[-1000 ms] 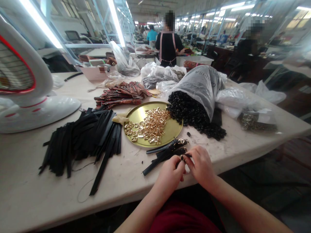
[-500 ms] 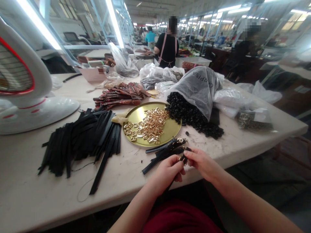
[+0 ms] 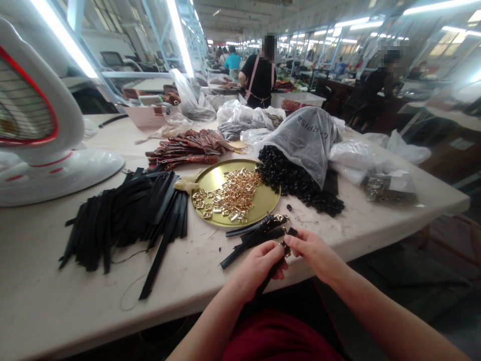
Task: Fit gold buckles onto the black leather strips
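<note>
My left hand [image 3: 265,263] is closed around a black strap [image 3: 267,282] at the table's front edge. A small gold buckle [image 3: 287,249] shows at the strap's upper end, between both hands. My right hand [image 3: 308,248] pinches the strap's black end by the buckle. Just beyond my hands lie several black straps [image 3: 250,245] with gold buckles on them. Farther back, a round gold tray [image 3: 203,173] holds many loose gold buckles [image 3: 240,193]. Small black pieces [image 3: 300,185] spill from a clear plastic bag [image 3: 302,135] at the tray's right.
A big pile of black strips [image 3: 128,215] covers the left part of the table [image 3: 180,286]. Behind it are a white fan [image 3: 60,165] and a stack of reddish-brown strips [image 3: 188,148]. Plastic bags [image 3: 351,155] lie at the right. A person [image 3: 259,75] stands beyond the table.
The strap in my left hand shows more below the fingers. Both hands stay almost in place, with the fingers slightly shifted at the buckle. The view has moved slightly.
</note>
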The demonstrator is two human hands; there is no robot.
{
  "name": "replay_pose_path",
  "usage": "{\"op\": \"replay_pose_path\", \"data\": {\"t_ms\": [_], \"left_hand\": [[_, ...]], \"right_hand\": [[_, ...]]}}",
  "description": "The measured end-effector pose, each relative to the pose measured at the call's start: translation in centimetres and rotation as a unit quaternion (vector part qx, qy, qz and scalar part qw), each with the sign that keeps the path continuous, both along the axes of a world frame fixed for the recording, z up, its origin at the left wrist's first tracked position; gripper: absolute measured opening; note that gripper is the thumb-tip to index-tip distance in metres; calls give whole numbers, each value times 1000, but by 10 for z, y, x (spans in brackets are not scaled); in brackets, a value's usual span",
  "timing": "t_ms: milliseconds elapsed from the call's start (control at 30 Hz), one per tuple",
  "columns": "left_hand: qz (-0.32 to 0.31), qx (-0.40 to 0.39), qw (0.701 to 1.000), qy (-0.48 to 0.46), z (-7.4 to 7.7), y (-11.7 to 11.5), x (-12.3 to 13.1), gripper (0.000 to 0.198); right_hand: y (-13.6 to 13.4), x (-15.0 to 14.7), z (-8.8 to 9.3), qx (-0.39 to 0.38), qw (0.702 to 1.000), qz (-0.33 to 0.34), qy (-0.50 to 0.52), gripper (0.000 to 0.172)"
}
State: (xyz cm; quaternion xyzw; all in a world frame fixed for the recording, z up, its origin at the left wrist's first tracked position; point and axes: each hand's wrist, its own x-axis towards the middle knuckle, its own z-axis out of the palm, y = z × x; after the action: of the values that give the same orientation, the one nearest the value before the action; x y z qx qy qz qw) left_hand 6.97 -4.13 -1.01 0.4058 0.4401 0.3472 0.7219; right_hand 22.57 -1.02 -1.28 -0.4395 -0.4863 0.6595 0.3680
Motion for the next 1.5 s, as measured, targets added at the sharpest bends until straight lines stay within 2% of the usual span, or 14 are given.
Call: {"op": "replay_pose_path", "data": {"t_ms": [167, 333, 467, 633, 733, 900, 1067, 1233, 1367, 1500], "left_hand": [[7, 4, 1000, 16, 1, 1, 2, 29], [18, 30, 998, 47, -3, 2, 3, 28], [8, 70, 994, 83, -9, 3, 6, 26], [20, 64, 992, 106, -7, 6, 9, 26], [25, 38, 995, 86, -3, 6, 9, 23], [33, 27, 997, 67, 0, 3, 9, 24], [36, 36, 996, 74, -2, 0, 10, 26], [12, 51, 997, 56, 5, -5, 8, 29], [-12, 55, 997, 43, 11, -8, 5, 29], [-9, 57, 997, 47, 11, -8, 5, 27]], "right_hand": [[0, 1, 5, 51, 995, 32, -77, 18], [5, 0, 4, 165, 962, -16, -215, 18], [10, 2, 1, 144, 968, 14, -206, 20], [11, 6, 0, 163, 963, 29, -212, 29], [11, 7, 0, 132, 971, 31, -196, 34], [9, 8, -6, -3, 997, 32, -71, 37], [7, 11, -7, -33, 998, 60, -5, 22], [4, 13, -6, -113, 988, 73, 75, 21], [-1, 10, -4, -97, 989, 91, 71, 19], [-3, 8, 2, -17, 996, 85, 8, 18]]}}
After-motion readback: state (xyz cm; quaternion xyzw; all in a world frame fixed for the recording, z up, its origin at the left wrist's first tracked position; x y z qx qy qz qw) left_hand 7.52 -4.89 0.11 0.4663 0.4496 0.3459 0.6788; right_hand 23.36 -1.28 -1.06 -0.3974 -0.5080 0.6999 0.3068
